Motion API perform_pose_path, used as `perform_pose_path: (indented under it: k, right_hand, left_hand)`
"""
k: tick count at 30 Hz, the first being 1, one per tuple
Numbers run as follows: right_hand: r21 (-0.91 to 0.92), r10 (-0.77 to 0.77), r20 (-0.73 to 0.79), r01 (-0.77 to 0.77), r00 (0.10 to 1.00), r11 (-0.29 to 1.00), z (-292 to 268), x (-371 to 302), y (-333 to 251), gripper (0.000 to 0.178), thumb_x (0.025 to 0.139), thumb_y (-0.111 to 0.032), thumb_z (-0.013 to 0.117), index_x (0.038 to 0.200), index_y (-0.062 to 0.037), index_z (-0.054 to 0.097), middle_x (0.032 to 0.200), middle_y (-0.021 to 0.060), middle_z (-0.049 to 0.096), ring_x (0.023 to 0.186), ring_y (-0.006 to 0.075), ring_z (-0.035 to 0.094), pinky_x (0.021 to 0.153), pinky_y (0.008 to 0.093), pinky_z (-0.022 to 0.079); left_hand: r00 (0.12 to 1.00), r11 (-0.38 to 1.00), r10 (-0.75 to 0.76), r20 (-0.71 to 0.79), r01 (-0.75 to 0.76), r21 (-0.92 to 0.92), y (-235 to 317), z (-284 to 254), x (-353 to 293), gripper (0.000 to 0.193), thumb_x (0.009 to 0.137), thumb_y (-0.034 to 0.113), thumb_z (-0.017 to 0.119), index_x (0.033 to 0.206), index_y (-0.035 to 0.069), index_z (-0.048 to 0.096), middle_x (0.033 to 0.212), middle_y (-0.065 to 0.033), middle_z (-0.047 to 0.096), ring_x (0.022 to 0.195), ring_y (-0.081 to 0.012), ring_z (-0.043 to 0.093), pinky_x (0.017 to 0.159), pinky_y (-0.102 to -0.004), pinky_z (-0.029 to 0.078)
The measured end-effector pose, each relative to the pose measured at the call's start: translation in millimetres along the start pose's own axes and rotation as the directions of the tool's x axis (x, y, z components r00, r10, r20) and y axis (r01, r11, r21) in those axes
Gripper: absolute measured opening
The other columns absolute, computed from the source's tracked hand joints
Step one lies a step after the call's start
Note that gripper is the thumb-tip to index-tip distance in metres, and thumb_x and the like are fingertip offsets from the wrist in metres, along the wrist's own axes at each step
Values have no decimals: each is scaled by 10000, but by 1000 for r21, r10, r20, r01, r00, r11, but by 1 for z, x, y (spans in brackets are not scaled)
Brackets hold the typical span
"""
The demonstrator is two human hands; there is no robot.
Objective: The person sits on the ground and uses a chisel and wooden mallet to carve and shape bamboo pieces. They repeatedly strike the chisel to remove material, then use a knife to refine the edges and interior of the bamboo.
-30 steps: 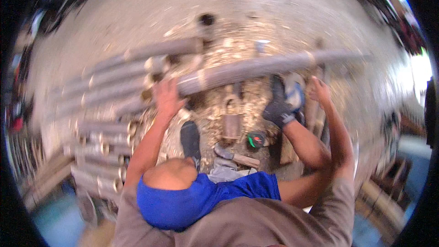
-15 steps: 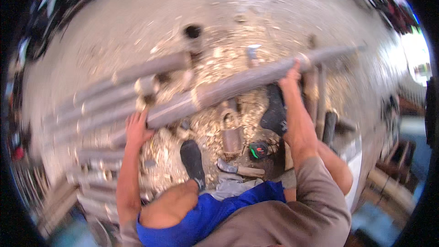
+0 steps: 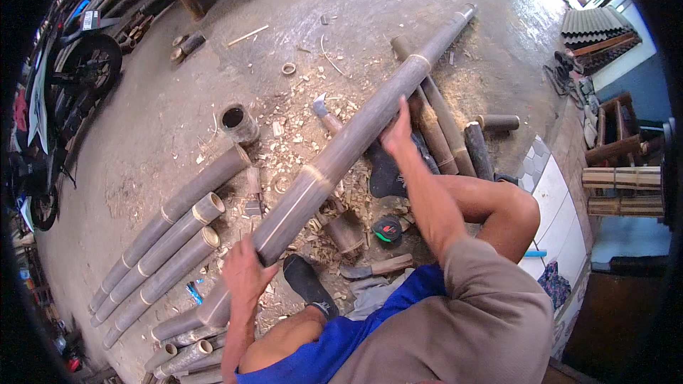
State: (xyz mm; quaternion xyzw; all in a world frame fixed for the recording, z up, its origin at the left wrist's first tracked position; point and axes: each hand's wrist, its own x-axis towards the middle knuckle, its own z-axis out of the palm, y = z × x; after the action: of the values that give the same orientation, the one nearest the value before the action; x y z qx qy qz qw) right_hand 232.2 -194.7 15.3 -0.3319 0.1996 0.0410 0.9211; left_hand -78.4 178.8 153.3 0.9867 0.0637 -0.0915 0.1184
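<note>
Bamboo pole, long and grey-brown, runs diagonally: near end low left by the knees, far end up right toward the wall, lying across the chip-strewn floor. Left hand wraps its lower section, grip clenched on the pole. Right hand lies on the upper middle, fingers curled over the far side, palm pressed on; it grasps the pole too. Cut poles lie side by side left of it, roughly parallel, open ends up right; more short lengths sit just right of the pole, touching or near it. Hollow stump stands upright beyond the stack. Tape measure, black with green, sits among shavings near the right knee, a knife just below it. Dark shoes at and under the pole. Floor is bare concrete, dusty, shavings thick around the pole's middle. Motorbike parked far left; stacked wood at right edge.
</note>
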Motion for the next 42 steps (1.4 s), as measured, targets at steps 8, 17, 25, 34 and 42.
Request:
perform_pose_path:
  k: [8, 17, 25, 34, 42]
  right_hand:
    - [51, 253, -91, -249, 963, 967, 27, -188, 124, 1005, 877, -803, 538, 1536, -61, 384, 1490, 172, 505, 1360, 340, 489, 1176, 505, 351]
    - [-27, -19, 112, 23, 993, 999, 25, -133, -43, 798, 1010, -695, 355, 1474, -55, 460, 1343, 179, 608, 1173, 355, 628, 1036, 515, 507]
    - [-52, -28, 77, 32, 997, 998, 37, -156, -51, 729, 1059, -619, 209, 1530, -109, 432, 1404, 172, 581, 1206, 358, 616, 1031, 541, 516]
    - [-17, -17, 51, 17, 999, 1000, 35, -153, -41, 725, 1052, -627, 307, 1463, -52, 471, 1340, 156, 624, 1211, 328, 624, 1070, 498, 484]
    - [-13, 29, 22, -29, 999, 1000, 33, -155, -38, 737, 1039, -639, 342, 1479, -58, 454, 1350, 162, 610, 1193, 345, 621, 1065, 533, 478]
  left_hand:
    - [914, 928, 310, 263, -229, -295, 90, 1, 53, 1216, 684, 513, 878, 1606, 88, 208, 1273, -323, 586, 1148, -479, 617, 1004, -511, 488]
    - [729, 214, 632, 263, 161, -963, 105, -15, 13, 1136, 829, 557, 744, 1603, -44, 171, 1623, -269, 274, 1519, -334, 274, 1238, -397, 215]
    - [716, 186, 594, 367, 322, -928, 118, -27, 7, 1036, 846, 519, 681, 1626, 49, 186, 1432, -210, 484, 1075, -266, 602, 692, -349, 517]
    - [730, 146, 576, 369, 352, -925, 107, -11, 10, 1012, 837, 501, 677, 1609, 14, 241, 1549, -205, 398, 1416, -301, 399, 1175, -400, 292]
    - [703, 148, 587, 402, 395, -907, 101, -6, 9, 944, 890, 442, 653, 1617, 24, 217, 1539, -196, 414, 1372, -284, 455, 1085, -381, 416]
